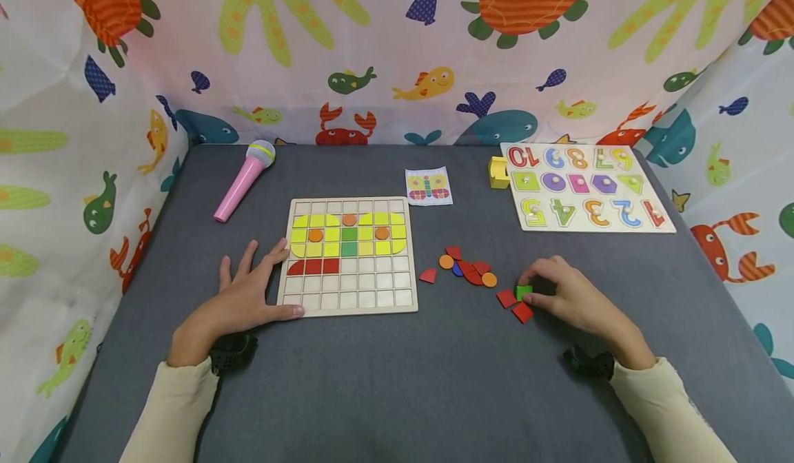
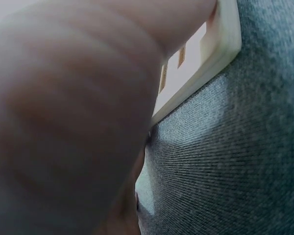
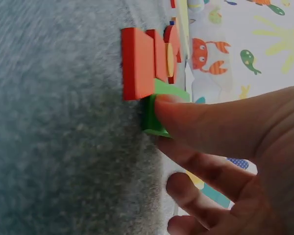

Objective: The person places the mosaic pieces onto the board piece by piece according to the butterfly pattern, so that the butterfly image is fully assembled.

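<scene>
In the head view my left hand [image 1: 245, 291] rests with spread fingers along the left edge of a wooden grid board [image 1: 366, 302], its thumb on the lower-left corner. Yellow, orange and green tiles fill the board's upper rows, and a short red row [image 1: 322, 266] lies below them. My right hand [image 1: 571, 294] pinches a green square tile [image 1: 524, 292] between thumb and finger, close to the table. Right beside that tile lie two red square tiles [image 1: 506, 298]. The right wrist view shows the thumb against the green tile [image 3: 169, 90], next to a red tile [image 3: 137, 63].
Between board and right hand lie loose red, orange and blue pieces [image 1: 473, 277]. Behind the board is a butterfly picture card [image 1: 429, 201]. A pink toy microphone [image 1: 238, 191] lies at the back left; a number puzzle board [image 1: 589, 225] and yellow block [image 1: 499, 173] are back right.
</scene>
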The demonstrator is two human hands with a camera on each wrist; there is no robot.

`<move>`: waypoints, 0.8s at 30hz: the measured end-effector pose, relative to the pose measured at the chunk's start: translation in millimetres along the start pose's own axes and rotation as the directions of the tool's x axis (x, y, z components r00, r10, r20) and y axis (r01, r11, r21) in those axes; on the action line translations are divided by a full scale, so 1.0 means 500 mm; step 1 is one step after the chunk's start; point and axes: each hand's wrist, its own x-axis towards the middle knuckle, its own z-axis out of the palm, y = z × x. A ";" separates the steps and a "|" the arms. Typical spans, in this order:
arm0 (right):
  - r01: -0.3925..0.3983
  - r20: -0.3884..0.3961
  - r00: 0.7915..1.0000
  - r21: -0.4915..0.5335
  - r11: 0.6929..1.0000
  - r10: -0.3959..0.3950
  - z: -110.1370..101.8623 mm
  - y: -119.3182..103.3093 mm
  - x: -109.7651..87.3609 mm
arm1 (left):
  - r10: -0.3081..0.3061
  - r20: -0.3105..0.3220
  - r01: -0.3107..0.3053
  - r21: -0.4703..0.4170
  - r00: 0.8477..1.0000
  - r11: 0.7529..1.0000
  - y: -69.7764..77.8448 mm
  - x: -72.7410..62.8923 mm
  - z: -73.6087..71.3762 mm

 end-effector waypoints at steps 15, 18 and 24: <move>0.029 0.003 1.000 0.123 0.992 -0.030 -0.003 -0.051 0.058 | -0.007 -0.009 0.007 -0.002 1.000 1.000 0.001 -0.002 -0.002; 0.036 0.012 0.999 0.157 0.987 -0.039 0.008 -0.069 0.082 | -0.006 -0.008 0.006 -0.004 1.000 1.000 0.000 -0.002 -0.002; -0.017 0.055 0.998 0.250 0.968 0.003 0.045 -0.113 0.132 | -0.005 -0.005 0.005 -0.008 1.000 1.000 0.000 0.001 -0.003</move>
